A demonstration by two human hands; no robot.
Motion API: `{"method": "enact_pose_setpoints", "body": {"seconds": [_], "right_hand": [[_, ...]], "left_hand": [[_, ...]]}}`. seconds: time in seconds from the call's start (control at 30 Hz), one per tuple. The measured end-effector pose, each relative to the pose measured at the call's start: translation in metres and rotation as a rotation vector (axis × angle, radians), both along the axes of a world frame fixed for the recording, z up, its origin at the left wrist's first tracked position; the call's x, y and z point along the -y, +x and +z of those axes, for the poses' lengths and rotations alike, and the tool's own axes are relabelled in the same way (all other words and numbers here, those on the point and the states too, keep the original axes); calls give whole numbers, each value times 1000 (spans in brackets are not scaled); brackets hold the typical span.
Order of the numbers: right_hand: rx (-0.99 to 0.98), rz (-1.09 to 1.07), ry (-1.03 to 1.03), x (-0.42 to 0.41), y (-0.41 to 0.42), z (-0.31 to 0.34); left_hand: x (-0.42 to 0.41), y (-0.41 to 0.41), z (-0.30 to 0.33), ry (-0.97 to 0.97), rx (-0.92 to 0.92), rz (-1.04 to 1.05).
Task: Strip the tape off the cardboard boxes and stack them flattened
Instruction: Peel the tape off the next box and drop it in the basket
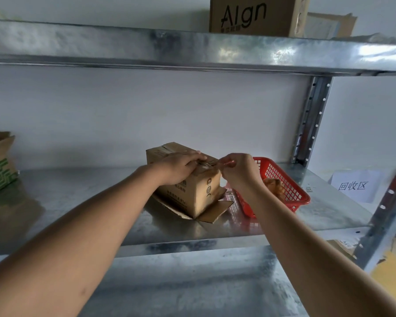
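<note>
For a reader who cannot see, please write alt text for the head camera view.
A person's left hand presses on a small cardboard box on a metal shelf, while the right hand pinches a tape strip at the box's top edge. A red basket stands just right of the box.

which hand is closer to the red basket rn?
Right. The right hand pinches tape at the box's top edge, just above the red basket's near-left rim. The left hand presses the box top, farther left.

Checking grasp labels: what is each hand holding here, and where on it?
Right hand pinches the tape at its peeled free end; left hand presses flat on the box top, gripping nothing.
</note>
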State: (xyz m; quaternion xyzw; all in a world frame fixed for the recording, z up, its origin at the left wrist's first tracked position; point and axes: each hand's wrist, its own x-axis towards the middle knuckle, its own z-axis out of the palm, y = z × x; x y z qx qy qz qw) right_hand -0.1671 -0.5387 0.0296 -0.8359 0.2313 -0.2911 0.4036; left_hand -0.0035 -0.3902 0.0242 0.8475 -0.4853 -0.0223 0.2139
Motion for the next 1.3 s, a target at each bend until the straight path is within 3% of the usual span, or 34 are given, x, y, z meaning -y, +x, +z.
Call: {"method": "enact_pose_setpoints", "body": {"seconds": [0.17,0.37,0.63,0.8,1.3], "right_hand": [[153,-51,-128,-15,0,-27],[250,-98,-91,-25,6,-39],[-25,-24,-366,-12,12,-4],[-243,6,-359,-10,23,16],[-349,94,-381,-20,17,49]], "left_hand": [[0,1,-2,3,-19,4],[-3,0,-3,-13,1,15],[-2,-2,-4,-5,58,27],[-3,-5,-2,34,117,19],[-1,-2,-5,-10,121,-3]]}}
